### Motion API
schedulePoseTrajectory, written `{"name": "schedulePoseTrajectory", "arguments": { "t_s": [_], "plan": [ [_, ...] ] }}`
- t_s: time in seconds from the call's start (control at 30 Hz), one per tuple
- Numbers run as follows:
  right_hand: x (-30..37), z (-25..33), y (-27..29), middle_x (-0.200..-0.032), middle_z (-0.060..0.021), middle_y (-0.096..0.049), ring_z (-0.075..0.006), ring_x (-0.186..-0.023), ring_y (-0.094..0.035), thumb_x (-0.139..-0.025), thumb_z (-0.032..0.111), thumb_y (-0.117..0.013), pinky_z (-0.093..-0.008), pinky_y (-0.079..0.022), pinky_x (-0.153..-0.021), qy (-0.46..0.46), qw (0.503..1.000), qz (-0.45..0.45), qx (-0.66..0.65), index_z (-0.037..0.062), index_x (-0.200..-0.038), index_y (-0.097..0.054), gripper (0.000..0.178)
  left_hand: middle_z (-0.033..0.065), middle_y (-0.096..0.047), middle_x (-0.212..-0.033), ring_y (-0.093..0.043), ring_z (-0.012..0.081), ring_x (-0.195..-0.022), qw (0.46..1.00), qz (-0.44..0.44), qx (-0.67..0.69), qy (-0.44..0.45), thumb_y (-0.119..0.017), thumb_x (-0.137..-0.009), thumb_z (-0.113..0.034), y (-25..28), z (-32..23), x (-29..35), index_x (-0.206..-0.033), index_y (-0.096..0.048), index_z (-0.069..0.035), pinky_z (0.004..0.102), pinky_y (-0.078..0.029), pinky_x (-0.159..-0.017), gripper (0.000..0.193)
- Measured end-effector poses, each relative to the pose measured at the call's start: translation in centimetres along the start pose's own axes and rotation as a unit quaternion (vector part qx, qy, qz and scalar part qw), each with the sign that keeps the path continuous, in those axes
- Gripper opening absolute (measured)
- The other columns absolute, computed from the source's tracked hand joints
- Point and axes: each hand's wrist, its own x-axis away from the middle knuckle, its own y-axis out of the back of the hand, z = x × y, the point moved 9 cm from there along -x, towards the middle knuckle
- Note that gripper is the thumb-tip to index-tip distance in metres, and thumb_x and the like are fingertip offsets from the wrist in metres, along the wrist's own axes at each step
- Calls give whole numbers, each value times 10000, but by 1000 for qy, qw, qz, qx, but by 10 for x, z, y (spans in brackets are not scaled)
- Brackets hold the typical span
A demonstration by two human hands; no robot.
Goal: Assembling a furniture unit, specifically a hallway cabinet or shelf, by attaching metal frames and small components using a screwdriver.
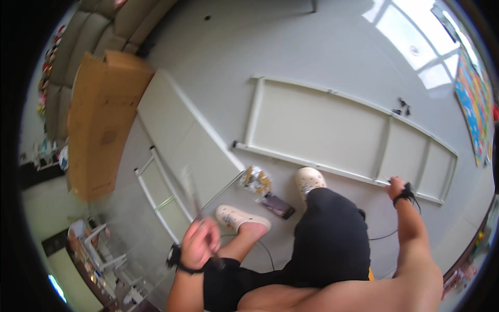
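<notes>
My left hand (200,243), raised near my left knee, is closed round a long thin tool (197,204). Motion smears the tool, so its exact kind does not show; a dark end sticks out below the fist. My right hand (396,188) is closed at the near rail of a long white metal frame (312,165) with a pale panel, which lies flat on the floor. Whether the fingers grip the rail or a small part there, I cannot tell. Both wrists wear black bands.
A pale board (184,127) leans by a tall cardboard box (106,125). A smaller white frame (171,195) lies at left. Between my feet and the board are a crumpled plastic bag (255,180) and a dark phone (278,206). Small black parts (402,107) sit beyond the long frame.
</notes>
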Motion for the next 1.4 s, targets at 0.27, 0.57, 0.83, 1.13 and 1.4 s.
{"name": "schedulePoseTrajectory", "arguments": {
  "t_s": [0.27, 0.57, 0.83, 1.13, 1.4],
  "plan": [
    [29, 315, 81, -870, -18, -673, -74, -700, -563, -940, 244, -756, -241, -467, -578, 115, 761, 228, -596, 18, -1113, -705, 289, 130, -681, -964, -678, 192, -763, 994, 94, -41, 35, -514, -1082, -221, -90, 94, -153, -1200, -561, -30, 360, -595, -753, 229],
    [14, 382, 69, -788, -24, -709, -67, -662, -578, -907, 283, -795, -254, -482, -581, 158, 739, 248, -607, 8, -925, -700, 292, 96, -715, -1073, -657, 132, -845, 972, 137, -189, 30, -504, -1083, -194, -162, 120, -195, -1248, -564, -29, 296, -556, -776, 241],
    [4, 367, 65, -678, 13, -602, -60, -628, -523, -928, 270, -764, -262, -445, -547, 106, 802, 181, -560, 22, -860, -661, 276, 100, -720, -1069, -671, 148, -883, 959, 150, -219, 97, -457, -1098, -215, -151, 149, -200, -1258, -571, -13, 302, -557, -795, 282],
    [19, 371, 58, -738, -33, -681, -77, -647, -592, -920, 258, -776, -257, -483, -565, 125, 758, 250, -589, 21, -877, -643, 275, 81, -696, -869, -631, 125, -670, 930, 114, -347, 27, -438, -1099, -234, -156, 142, -205, -1148, -606, -15, 298, -550, -623, 280],
    [4, 354, 37, -788, -28, -666, -73, -593, -535, -939, 243, -755, -242, -445, -506, 21, 681, 236, -693, 50, -923, -621, 236, 66, -677, -851, -593, 116, -699, 954, 131, -241, 118, -436, -1103, -229, -160, 160, -204, -1169, -605, -23, 276, -508, -667, 275]
  ]
}}
